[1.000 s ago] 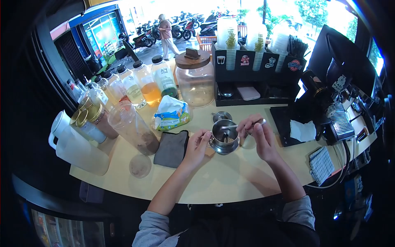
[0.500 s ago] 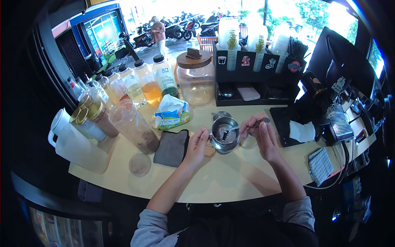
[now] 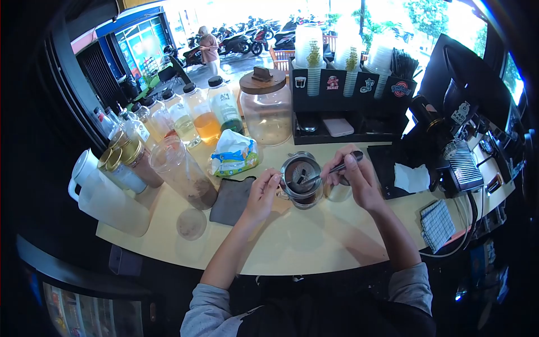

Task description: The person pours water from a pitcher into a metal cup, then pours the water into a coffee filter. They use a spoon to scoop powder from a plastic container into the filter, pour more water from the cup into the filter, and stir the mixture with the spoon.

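A round metal drip filter (image 3: 301,175) sits on a glass with dark liquid at the middle of the cream counter (image 3: 314,241). My left hand (image 3: 259,194) grips the filter's left side. My right hand (image 3: 353,174) pinches a spoon (image 3: 331,170) whose tip reaches into the filter. A small metal lid (image 3: 303,155) lies just behind the filter.
A grey cloth (image 3: 231,200) and a tissue pack (image 3: 234,154) lie to the left, past them a tall plastic jar (image 3: 182,174), a white jug (image 3: 104,199) and several syrup bottles (image 3: 205,115). A big glass jar (image 3: 268,109) and a black cup holder (image 3: 353,101) stand behind. A person stands outside.
The filter has tipped toward me and shifted slightly away. My right hand rose and turned the spoon handle up to the right. My left hand slid up along the filter's side.
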### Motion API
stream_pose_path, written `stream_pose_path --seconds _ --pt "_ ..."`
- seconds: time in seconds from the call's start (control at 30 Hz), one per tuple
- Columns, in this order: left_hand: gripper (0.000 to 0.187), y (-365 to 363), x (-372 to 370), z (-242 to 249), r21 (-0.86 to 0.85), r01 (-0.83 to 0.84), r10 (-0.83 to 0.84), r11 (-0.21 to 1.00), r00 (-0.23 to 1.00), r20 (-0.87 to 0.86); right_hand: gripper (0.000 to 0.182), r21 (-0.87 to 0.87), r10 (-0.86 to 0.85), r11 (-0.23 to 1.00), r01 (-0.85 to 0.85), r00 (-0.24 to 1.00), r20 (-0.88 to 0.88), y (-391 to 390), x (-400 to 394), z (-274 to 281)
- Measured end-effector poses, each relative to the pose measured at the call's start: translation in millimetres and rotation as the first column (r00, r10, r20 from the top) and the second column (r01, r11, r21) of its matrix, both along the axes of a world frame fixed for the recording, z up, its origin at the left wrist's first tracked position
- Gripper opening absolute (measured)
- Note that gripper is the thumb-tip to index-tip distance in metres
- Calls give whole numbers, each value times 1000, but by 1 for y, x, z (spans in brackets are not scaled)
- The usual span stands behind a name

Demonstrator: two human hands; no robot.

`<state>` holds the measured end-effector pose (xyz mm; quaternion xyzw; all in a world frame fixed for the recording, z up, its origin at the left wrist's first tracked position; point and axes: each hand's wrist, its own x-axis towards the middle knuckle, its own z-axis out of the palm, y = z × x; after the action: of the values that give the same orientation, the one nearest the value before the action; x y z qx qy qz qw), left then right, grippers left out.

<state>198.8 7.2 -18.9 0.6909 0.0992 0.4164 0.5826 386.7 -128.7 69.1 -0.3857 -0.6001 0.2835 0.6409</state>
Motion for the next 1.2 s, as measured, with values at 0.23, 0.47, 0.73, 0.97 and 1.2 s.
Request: stream_pose_path --seconds 0.23,0.47,0.73,0.97,1.2 --pt "24 0 -2 24 150 -15 26 989 997 -70 27 -41 13 999 -10 996 93 -7 8 12" --pt "23 0 2 33 264 4 32 965 991 -129 30 -57 57 997 -45 973 225 -14 10 30" --pt "22 -7 6 36 304 -32 72 952 990 -122 21 -42 56 998 -42 908 415 -9 0 50" --pt "19 -16 4 38 397 -117 155 910 986 -66 28 -121 51 993 -2 914 402 -6 3 53" --pt "19 -16 1 38 362 -110 122 926 992 -10 31 -78 81 994 -71 989 127 0 9 39"
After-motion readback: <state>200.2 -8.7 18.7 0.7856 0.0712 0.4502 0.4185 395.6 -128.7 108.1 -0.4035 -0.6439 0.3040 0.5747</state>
